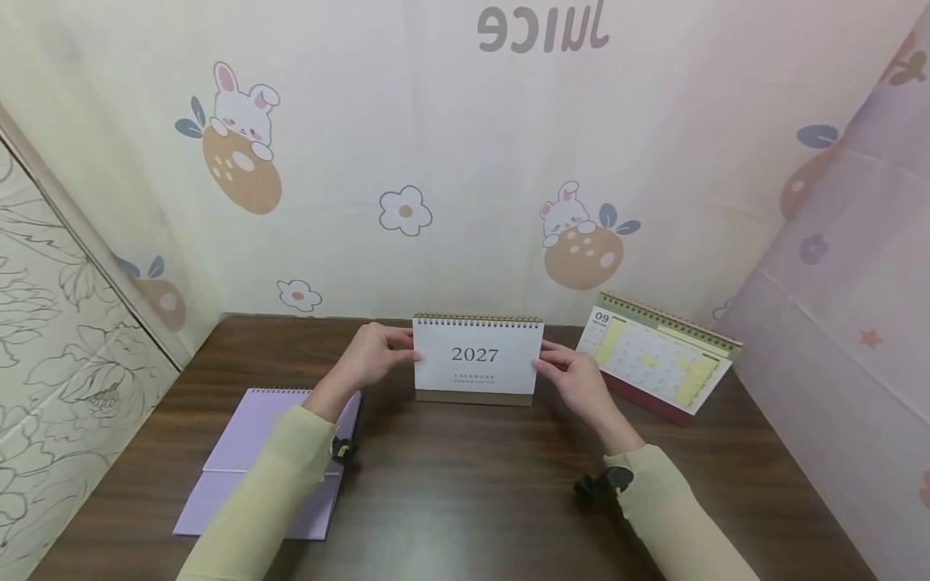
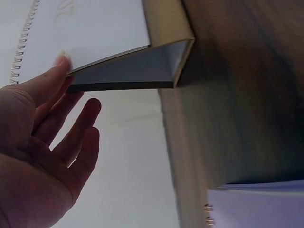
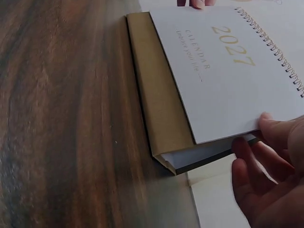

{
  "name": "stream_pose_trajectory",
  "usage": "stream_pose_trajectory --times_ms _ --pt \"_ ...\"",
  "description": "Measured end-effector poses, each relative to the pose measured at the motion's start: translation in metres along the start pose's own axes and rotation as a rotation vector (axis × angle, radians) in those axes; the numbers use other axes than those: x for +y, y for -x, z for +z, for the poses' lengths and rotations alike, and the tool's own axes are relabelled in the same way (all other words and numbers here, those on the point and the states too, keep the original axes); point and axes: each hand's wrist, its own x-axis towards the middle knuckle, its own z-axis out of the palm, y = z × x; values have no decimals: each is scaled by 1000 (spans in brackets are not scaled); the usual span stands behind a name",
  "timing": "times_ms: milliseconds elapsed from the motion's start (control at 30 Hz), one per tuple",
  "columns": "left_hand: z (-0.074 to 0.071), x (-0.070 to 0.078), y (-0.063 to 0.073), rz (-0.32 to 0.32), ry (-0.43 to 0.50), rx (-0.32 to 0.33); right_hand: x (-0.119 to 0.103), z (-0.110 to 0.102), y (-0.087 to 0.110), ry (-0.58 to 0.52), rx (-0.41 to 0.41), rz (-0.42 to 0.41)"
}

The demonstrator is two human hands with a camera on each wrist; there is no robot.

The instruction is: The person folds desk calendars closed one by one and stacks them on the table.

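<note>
A white desk calendar (image 1: 475, 359) marked 2027 stands upright on its brown base near the back of the table, a wire spiral along its top. My left hand (image 1: 374, 353) pinches its left edge, thumb on the front page and fingers behind, as the left wrist view shows with the calendar (image 2: 99, 35) side-on. On the opposite edge my right hand (image 1: 574, 375) grips it the same way; in the right wrist view the thumb lies on the cover of the calendar (image 3: 209, 71). The hollow under its tent shape shows in both wrist views.
At the right a second calendar (image 1: 654, 359), green-topped with a page marked 09, stands at an angle behind my right hand. A purple spiral-bound item (image 1: 232, 436) lies under my left forearm on the dark wooden table (image 1: 450, 484). A printed curtain (image 1: 334, 161) hangs behind.
</note>
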Motion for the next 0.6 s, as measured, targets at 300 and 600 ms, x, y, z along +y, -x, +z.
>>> stream_pose_trajectory --times_ms 300,600 --pt "6 -8 1 -5 -22 -60 5 3 0 98 -66 -2" --pt "9 -8 0 -16 -50 -79 8 4 3 184 -109 2"
